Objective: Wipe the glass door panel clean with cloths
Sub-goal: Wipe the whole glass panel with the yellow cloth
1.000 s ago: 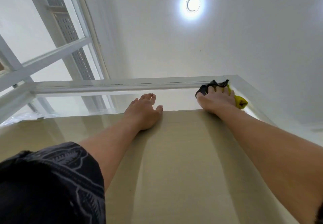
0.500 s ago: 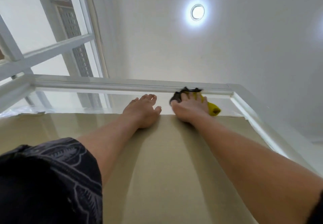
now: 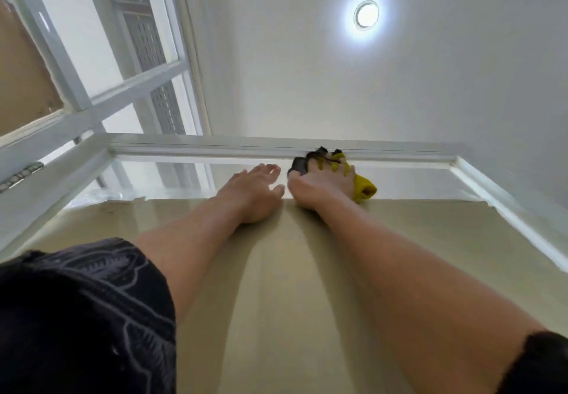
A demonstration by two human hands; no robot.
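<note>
Glass door panel (image 3: 190,175): set in a white frame (image 3: 215,145), seen from below. A clear strip shows along the top. The rest is backed by a tan sheet (image 3: 292,270).

Cloths (image 3: 364,189): one yellow and one black, bunched together and pressed to the glass just under the top rail, right of centre.

Right hand (image 3: 322,184): fingers curled over the cloths, gripping them against the panel.

Left hand (image 3: 249,194): flat on the glass with fingers straight, holding nothing, just beside the right hand.

Sleeve (image 3: 86,317): dark and patterned, on the left arm.

Ceiling light (image 3: 366,15): round, recessed and lit.
</note>
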